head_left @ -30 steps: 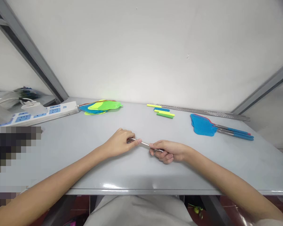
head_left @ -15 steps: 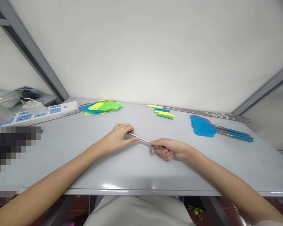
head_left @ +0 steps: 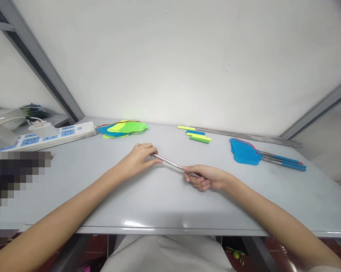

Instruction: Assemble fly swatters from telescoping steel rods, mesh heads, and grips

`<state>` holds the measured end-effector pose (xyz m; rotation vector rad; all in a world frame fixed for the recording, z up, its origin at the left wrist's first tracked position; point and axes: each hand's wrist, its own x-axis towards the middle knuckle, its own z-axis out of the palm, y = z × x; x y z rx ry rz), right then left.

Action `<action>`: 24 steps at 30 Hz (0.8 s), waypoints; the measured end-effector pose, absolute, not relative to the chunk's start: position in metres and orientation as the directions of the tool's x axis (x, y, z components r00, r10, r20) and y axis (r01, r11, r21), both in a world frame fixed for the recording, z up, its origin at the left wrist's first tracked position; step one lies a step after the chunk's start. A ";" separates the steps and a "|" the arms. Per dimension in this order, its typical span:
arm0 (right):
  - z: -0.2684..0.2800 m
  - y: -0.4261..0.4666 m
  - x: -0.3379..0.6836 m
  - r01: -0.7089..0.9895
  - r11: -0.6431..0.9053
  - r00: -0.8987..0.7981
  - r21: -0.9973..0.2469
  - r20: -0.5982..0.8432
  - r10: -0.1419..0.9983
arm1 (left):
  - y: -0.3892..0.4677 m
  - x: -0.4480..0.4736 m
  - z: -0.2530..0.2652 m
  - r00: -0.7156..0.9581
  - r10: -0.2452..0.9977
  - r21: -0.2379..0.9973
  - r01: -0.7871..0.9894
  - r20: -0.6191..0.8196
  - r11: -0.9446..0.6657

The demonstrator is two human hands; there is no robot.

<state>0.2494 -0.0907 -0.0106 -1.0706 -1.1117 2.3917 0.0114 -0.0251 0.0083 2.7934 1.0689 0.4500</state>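
Observation:
A thin silvery metal rod [head_left: 172, 163] slants over the tabletop between my two hands. At its upper left end, the fingertips of my left hand [head_left: 142, 156] are closed on the rod, the thumb just below it. My right hand [head_left: 200, 176] is wrapped round the lower right part, thumb lying along the metal. The rod's right end is hidden in the palm. Beyond the hands lie several short coloured handle tubes [head_left: 199, 139] in yellow, blue and green. Several long metal rods [head_left: 244, 135] lie behind them along the wall.
Blue flyswatters [head_left: 245, 152] with metal shafts lie at the right. Loose green, yellow and blue swatter heads [head_left: 132, 127] are piled at the back left, beside a white power strip [head_left: 87, 129]. A wall [head_left: 170, 68] closes off the grey table [head_left: 159, 204] at the back.
My left hand has shifted a little left and away from me, and more of the rod shows between the hands. My right hand has hardly moved and keeps its grip.

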 end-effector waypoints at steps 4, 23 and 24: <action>-0.011 -0.090 0.249 0.032 -0.664 -0.681 -0.747 -0.503 0.532 | -0.029 0.013 0.008 0.730 0.639 0.103 0.635 0.244 -0.765; -0.012 -0.093 0.253 0.166 -0.635 -0.693 -0.755 -0.547 0.469 | -0.034 0.014 -0.016 0.859 0.506 -0.045 0.511 0.082 -0.859; -0.011 -0.093 0.253 0.173 -0.632 -0.690 -0.756 -0.550 0.470 | -0.034 0.014 -0.017 0.860 0.503 -0.048 0.508 0.081 -0.860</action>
